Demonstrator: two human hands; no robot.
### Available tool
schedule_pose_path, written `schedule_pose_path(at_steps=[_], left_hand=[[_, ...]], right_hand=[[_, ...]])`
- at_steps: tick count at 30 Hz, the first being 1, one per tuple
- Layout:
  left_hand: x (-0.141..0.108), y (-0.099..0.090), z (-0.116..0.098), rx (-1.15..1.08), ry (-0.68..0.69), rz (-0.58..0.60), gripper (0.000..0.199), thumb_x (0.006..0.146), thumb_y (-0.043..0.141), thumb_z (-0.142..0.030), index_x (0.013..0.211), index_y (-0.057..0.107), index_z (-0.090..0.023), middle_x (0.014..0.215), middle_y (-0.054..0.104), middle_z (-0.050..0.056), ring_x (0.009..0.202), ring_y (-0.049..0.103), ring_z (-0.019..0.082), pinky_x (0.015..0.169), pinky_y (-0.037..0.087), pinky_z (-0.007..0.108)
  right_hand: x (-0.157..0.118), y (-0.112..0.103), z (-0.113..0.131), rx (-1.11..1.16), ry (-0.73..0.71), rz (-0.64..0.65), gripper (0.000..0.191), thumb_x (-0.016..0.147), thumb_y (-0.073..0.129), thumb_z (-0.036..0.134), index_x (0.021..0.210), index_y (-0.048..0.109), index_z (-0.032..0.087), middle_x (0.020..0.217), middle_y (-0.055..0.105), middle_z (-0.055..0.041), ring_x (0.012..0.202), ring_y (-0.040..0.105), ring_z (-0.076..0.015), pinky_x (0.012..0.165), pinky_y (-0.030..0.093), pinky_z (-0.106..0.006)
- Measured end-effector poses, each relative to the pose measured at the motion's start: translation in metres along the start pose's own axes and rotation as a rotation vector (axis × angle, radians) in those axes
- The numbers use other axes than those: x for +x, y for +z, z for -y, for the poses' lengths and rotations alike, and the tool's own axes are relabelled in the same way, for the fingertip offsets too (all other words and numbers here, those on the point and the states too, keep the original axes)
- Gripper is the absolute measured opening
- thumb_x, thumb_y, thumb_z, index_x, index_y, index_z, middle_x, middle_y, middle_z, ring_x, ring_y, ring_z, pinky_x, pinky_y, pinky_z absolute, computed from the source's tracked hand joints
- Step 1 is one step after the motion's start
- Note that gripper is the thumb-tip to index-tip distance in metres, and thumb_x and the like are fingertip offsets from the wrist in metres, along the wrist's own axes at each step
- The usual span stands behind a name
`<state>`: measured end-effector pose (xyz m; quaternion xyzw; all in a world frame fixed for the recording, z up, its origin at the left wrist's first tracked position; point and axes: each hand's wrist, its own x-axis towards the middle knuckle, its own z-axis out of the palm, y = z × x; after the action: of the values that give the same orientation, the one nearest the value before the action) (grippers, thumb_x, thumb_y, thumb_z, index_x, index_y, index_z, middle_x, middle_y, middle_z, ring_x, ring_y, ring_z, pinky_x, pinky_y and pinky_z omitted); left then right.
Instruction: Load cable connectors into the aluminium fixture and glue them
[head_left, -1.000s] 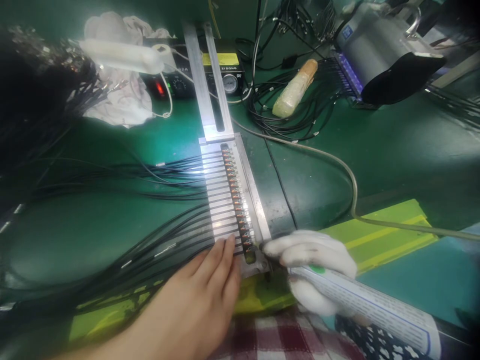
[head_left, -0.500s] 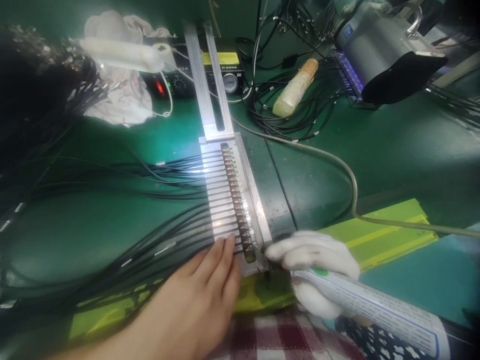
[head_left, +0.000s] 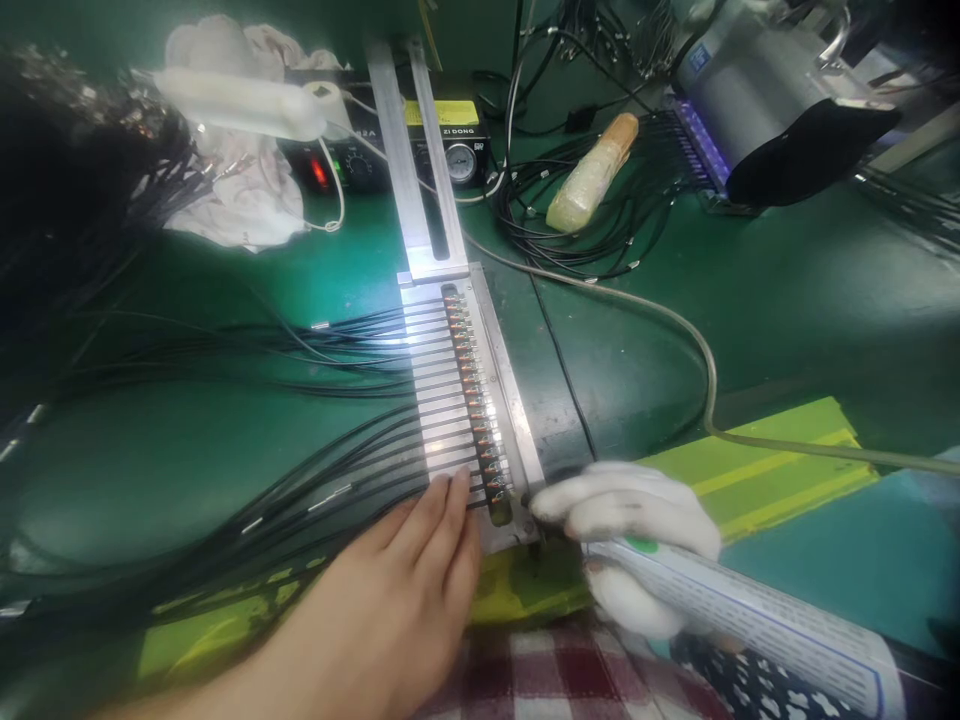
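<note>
My bare left hand (head_left: 409,580) lies over the near end of a slotted metal fixture (head_left: 444,420), its fingers stretched out and their tips resting on black cables (head_left: 360,430). A row of cable ends with copper-coloured and silver tips (head_left: 478,405) lies along the fixture's dark slot. My right hand (head_left: 637,515), in a white glove, is wrapped around a white tube (head_left: 757,610) with printed lettering and a blue line. Its fingertips are beside the fixture's near right corner; the tube's front end is hidden by the glove. My left thumb cannot be made out.
A long metal bracket (head_left: 394,160) extends beyond the fixture. Behind stand a black control box with a gauge (head_left: 461,163) and a white lamp (head_left: 240,105) on cloth. A wrapped stick (head_left: 592,175) lies by coiled cables. A grey machine (head_left: 780,100) stands back right; a hose (head_left: 660,310) crosses the table.
</note>
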<state>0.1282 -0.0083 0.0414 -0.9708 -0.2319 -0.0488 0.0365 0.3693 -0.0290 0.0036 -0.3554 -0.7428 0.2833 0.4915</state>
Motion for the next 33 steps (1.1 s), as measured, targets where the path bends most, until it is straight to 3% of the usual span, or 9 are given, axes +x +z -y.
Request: schedule_pose_path(at_steps=[6, 21, 27, 33], left_hand=[[0.000, 0.000, -0.001, 0.003, -0.017, 0.005, 0.043, 0.087, 0.037, -0.007, 0.110, 0.074, -0.011, 0.120, 0.072, 0.014, 0.109, 0.068, 0.026, 0.097, 0.041, 0.038], [-0.001, 0.000, -0.001, 0.005, -0.017, -0.022, 0.045, 0.083, 0.039, -0.005, 0.106, 0.077, -0.012, 0.118, 0.073, 0.014, 0.105, 0.071, 0.025, 0.095, 0.042, 0.037], [0.000, -0.001, -0.001, 0.016, -0.004, -0.014, 0.044, 0.080, 0.043, -0.006, 0.108, 0.077, -0.012, 0.120, 0.071, 0.016, 0.106, 0.071, 0.027, 0.093, 0.045, 0.037], [0.001, 0.001, -0.002, 0.029, -0.006, -0.007, 0.045, 0.078, 0.045, -0.005, 0.108, 0.077, -0.013, 0.121, 0.071, 0.015, 0.108, 0.070, 0.026, 0.093, 0.047, 0.037]], right_hand=[[0.001, 0.001, -0.002, 0.047, 0.017, -0.009, 0.016, 0.080, 0.066, 0.020, 0.095, 0.066, 0.015, 0.099, 0.076, -0.0093, 0.083, 0.075, -0.0193, 0.071, 0.060, -0.026], [0.004, -0.001, 0.003, 0.056, 0.069, -0.002, 0.023, 0.080, 0.068, 0.015, 0.103, 0.067, 0.017, 0.104, 0.076, -0.0112, 0.086, 0.075, -0.0244, 0.072, 0.064, -0.034], [-0.003, 0.001, 0.010, 0.017, 0.011, -0.151, 0.017, 0.083, 0.065, 0.022, 0.098, 0.069, 0.016, 0.095, 0.078, -0.0088, 0.081, 0.076, -0.0228, 0.068, 0.062, -0.030], [-0.011, 0.001, 0.008, 0.002, 0.014, -0.022, 0.019, 0.083, 0.068, 0.025, 0.100, 0.069, 0.017, 0.098, 0.077, -0.0107, 0.083, 0.076, -0.0246, 0.065, 0.062, -0.032]])
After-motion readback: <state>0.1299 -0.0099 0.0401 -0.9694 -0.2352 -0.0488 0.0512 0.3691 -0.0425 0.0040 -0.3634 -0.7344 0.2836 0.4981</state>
